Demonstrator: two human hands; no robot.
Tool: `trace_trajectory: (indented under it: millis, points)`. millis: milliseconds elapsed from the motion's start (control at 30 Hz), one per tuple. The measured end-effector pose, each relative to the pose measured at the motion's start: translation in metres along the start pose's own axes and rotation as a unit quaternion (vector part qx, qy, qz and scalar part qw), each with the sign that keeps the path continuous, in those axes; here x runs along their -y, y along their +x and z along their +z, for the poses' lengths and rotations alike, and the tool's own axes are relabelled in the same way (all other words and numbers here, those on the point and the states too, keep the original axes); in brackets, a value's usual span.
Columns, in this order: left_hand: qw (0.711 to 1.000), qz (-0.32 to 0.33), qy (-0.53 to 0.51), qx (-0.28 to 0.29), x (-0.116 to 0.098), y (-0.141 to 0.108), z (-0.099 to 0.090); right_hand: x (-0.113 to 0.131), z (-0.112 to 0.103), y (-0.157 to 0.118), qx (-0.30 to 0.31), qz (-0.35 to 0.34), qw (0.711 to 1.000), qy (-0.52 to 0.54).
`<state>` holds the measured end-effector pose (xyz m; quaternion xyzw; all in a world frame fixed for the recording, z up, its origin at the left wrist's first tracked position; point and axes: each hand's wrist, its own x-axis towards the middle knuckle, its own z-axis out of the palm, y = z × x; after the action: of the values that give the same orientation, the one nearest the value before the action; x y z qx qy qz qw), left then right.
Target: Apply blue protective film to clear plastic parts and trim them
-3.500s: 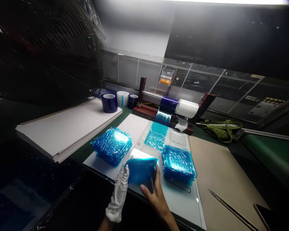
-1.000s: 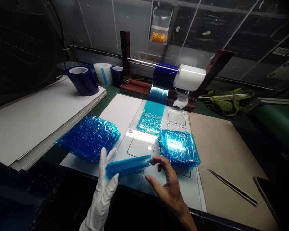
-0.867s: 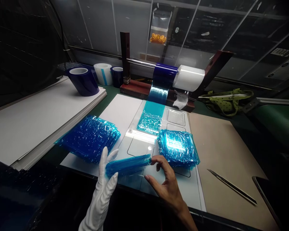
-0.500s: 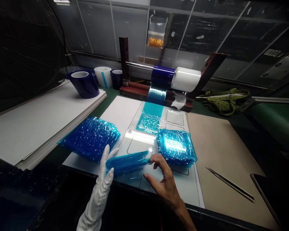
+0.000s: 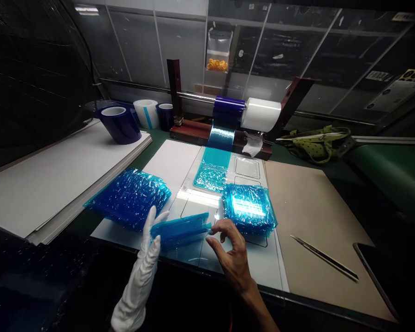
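My left hand (image 5: 147, 244), in a white glove, grips the left end of a blue film-covered piece (image 5: 181, 232), tilted above the work sheet. My bare right hand (image 5: 232, 251) is at the piece's right end, thumb and forefinger closed together on the edge of its blue film. To the left lies a pile of blue film-covered pieces (image 5: 127, 198). A second pile (image 5: 249, 210) of shiny blue pieces sits just beyond my right hand. Blue film (image 5: 218, 159) runs down from a dark blue roll (image 5: 229, 108) onto the white marked sheet (image 5: 190, 207).
A wooden stand (image 5: 190, 131) carries the blue roll and a white roll (image 5: 262, 114). More rolls (image 5: 121, 125) stand at the left on stacked white boards (image 5: 55, 170). Tweezers (image 5: 325, 258) and a phone (image 5: 375, 276) lie right, near a green pouch (image 5: 313, 143).
My right thumb has come up to meet the forefinger at the piece's right end. My left hand keeps its hold. The whole view has shifted slightly.
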<state>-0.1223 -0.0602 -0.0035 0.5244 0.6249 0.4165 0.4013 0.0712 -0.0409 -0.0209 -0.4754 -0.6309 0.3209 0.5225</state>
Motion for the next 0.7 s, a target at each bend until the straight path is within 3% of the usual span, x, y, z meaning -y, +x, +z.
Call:
trace_trajectory:
  millis: [133, 367, 700]
  points:
    - [0.996, -0.061, -0.068, 0.001, -0.007, 0.001, 0.000, -0.002, 0.002, 0.003, -0.005, 0.000, 1.000, 0.002]
    - [0.990, -0.063, -0.124, 0.001, -0.030, 0.003, -0.004, 0.002, 0.001, 0.006, 0.003, 0.025, 1.000, 0.007]
    - [0.993, -0.006, -0.098, 0.067, -0.007, 0.023, -0.019, 0.005, -0.001, 0.012, 0.016, 0.053, 0.998, 0.011]
